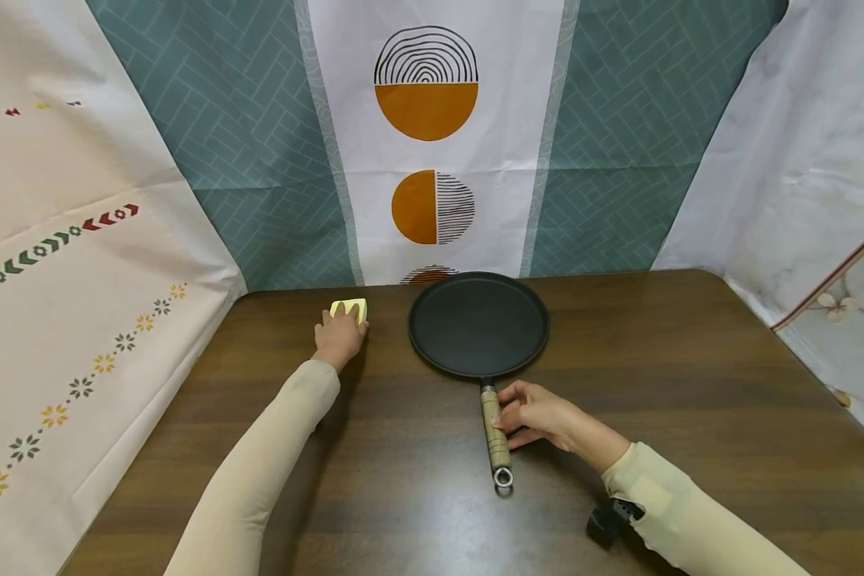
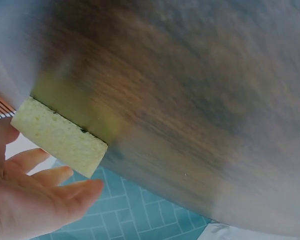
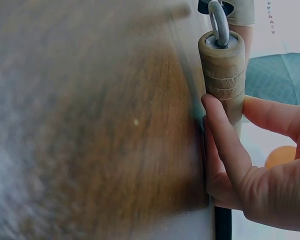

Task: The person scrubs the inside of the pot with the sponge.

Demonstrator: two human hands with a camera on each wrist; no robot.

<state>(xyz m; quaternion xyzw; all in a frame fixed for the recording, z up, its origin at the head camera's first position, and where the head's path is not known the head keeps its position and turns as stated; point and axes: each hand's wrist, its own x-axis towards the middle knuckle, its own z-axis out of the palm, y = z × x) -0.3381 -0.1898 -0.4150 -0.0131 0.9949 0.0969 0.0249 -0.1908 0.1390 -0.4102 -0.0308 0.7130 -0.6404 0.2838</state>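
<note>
A yellow sponge (image 1: pixel 357 306) lies near the table's far left edge; the left wrist view shows its porous pale side. My left hand (image 1: pixel 340 336) reaches over the sponge, its fingers spread and fairly straight, with fingertips at its edge. Whether every finger touches is unclear. Right of it, a flat round black pan (image 1: pixel 478 324) rests on the table, its wooden handle (image 1: pixel 496 432) pointing towards me. My right hand (image 1: pixel 543 416) pinches this handle from the right; in the right wrist view, fingers (image 3: pixel 227 135) lie on both sides of it, below the metal hanging ring (image 3: pixel 219 25).
The brown wooden table (image 1: pixel 403 496) fills the foreground. Behind it hangs a teal and white patterned cloth (image 1: pixel 259 160), with a white embroidered cloth (image 1: pixel 79 320) on the left and a pale cloth on the right. A small black device (image 1: pixel 605 524) sits by my right sleeve.
</note>
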